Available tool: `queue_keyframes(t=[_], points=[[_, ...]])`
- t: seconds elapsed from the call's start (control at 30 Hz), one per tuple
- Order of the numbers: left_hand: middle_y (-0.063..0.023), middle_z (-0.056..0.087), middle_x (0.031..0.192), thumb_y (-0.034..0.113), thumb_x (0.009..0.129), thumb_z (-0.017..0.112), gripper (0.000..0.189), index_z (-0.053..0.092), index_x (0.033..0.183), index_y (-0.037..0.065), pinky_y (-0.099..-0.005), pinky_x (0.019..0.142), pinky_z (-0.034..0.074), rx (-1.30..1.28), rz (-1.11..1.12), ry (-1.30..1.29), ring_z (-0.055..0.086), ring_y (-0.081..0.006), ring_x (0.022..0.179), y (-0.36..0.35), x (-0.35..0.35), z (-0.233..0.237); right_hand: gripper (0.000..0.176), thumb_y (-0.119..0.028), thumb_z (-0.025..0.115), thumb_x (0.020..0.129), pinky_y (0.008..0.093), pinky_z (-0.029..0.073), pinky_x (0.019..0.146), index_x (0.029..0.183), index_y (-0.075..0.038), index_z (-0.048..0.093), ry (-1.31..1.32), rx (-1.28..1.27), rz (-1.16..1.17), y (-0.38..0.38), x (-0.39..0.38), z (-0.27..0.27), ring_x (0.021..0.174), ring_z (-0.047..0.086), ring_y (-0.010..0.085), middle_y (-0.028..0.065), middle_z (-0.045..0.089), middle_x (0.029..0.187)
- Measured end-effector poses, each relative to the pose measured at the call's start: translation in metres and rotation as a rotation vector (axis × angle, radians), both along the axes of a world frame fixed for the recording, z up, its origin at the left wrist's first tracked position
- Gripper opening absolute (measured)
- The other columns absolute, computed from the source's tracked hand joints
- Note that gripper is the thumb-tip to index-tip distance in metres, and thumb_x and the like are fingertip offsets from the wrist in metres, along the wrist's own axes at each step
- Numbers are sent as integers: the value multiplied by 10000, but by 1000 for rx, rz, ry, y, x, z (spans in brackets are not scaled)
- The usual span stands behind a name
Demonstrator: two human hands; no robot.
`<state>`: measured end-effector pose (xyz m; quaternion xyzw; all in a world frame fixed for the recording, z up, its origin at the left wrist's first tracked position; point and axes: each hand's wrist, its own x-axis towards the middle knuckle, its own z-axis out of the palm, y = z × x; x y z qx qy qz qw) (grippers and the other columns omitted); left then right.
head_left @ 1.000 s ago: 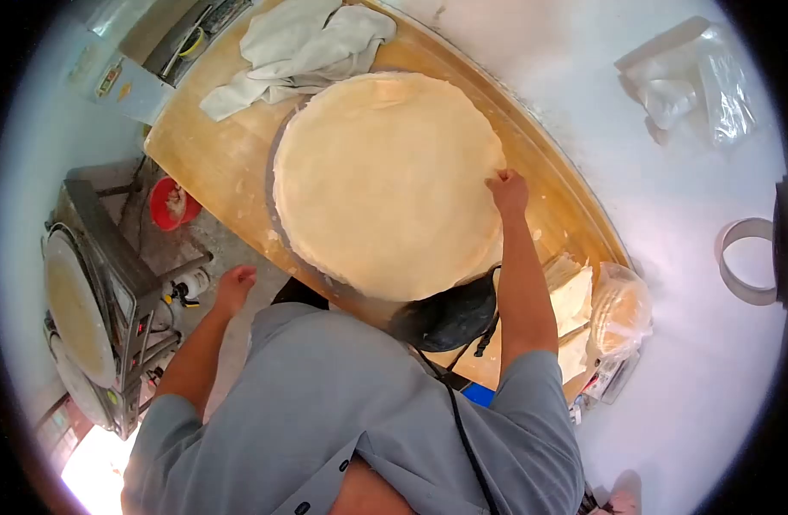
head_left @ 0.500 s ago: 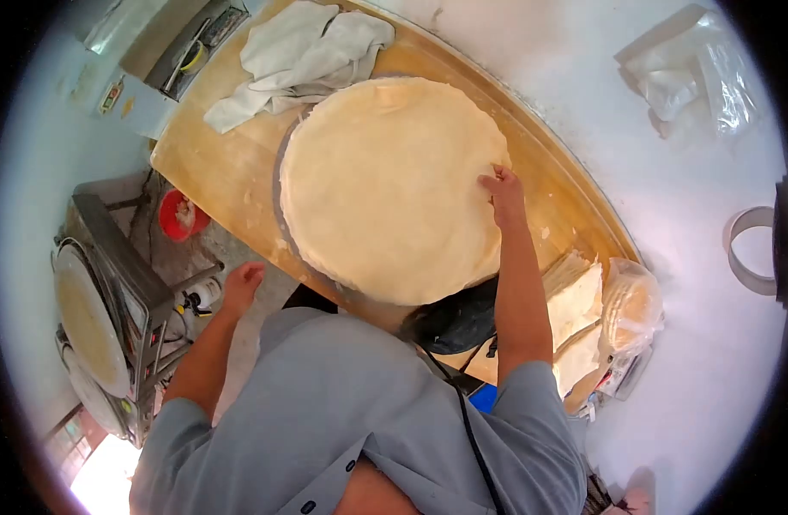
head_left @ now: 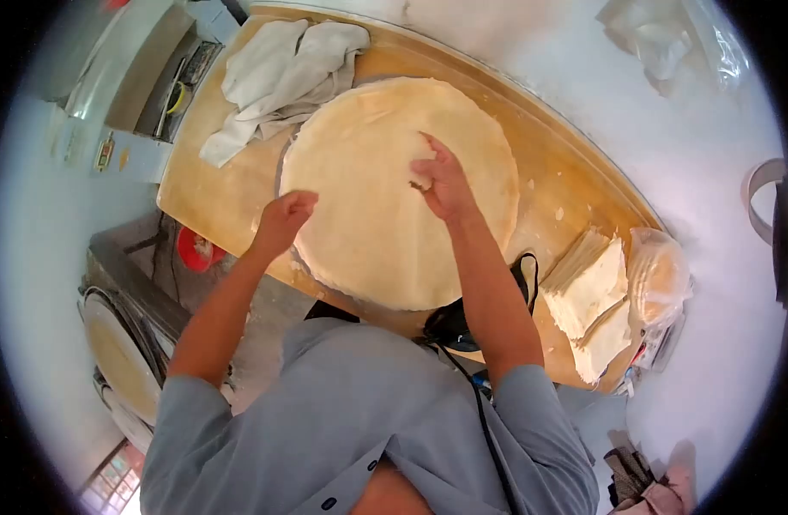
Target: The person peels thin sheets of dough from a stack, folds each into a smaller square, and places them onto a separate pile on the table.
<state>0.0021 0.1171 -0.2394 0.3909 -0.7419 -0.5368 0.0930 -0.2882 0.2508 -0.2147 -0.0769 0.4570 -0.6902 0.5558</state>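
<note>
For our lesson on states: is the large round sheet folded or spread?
Spread: the sheet lies broad and flat, its edge forming a nearly round outline.

A large round sheet of thin, pale dough (head_left: pixel 385 223) covers much of the wooden tabletop (head_left: pixel 565 163). The right hand (head_left: pixel 446 182) is above the sheet with its fingers partly curled, holding a small dark thing (head_left: pixel 418 185) too small to make out. The left hand (head_left: pixel 288 215) is at the sheet's left edge, its fingers bent in. A crumpled light cloth (head_left: pixel 282 81) lies at the upper left, beside the dough. On the right, stacked cut pieces (head_left: pixel 587 283) sit next to a clear bag (head_left: pixel 659 276) of round, flat pieces. A red bowl (head_left: pixel 196 250) is below the tabletop's left edge.
</note>
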Motion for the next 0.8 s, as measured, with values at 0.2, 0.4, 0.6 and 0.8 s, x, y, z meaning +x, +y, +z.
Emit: queue_keyframes(t=[0.2, 0.4, 0.6, 0.8], points=[[-123, 471, 1435, 89, 866, 648, 564, 484, 1405, 104, -394, 1062, 415, -332, -157, 177, 466, -283, 1313, -74, -102, 6, 564, -6, 641, 781, 255, 510, 699, 1333, -27, 527, 38, -182, 333, -7, 52, 35, 856, 613, 87, 12, 638, 1026], [-106, 405, 1496, 58, 761, 711, 565, 578, 1305, 130, -451, 1162, 272, -645, -687, 108, 298, -319, 1431, -99, -109, 61, 535, -1, 630, 774, 212, 432, 664, 1303, -21, 557, 95, -258, 691, 23, 82, 49, 768, 512, 47, -24, 575, 932], [-70, 548, 1366, 52, 740, 725, 148, 645, 854, 103, -492, 1174, 256, -530, -1013, -22, 364, -310, 1401, -67, -69, 112, 569, -19, 680, 765, 204, 449, 767, 1317, -7, 541, 112, -324, 903, 52, 69, 77, 875, 539, 32, -17, 620, 1015], [-45, 691, 999, 13, 832, 632, 69, 619, 895, 38, -303, 869, 485, -182, -589, 88, 647, -172, 949, -29, -13, 158, 593, -73, 764, 711, 266, 440, 921, 1259, 50, 577, -34, -334, 868, 82, 51, 128, 1074, 567, 123, 59, 644, 1158]])
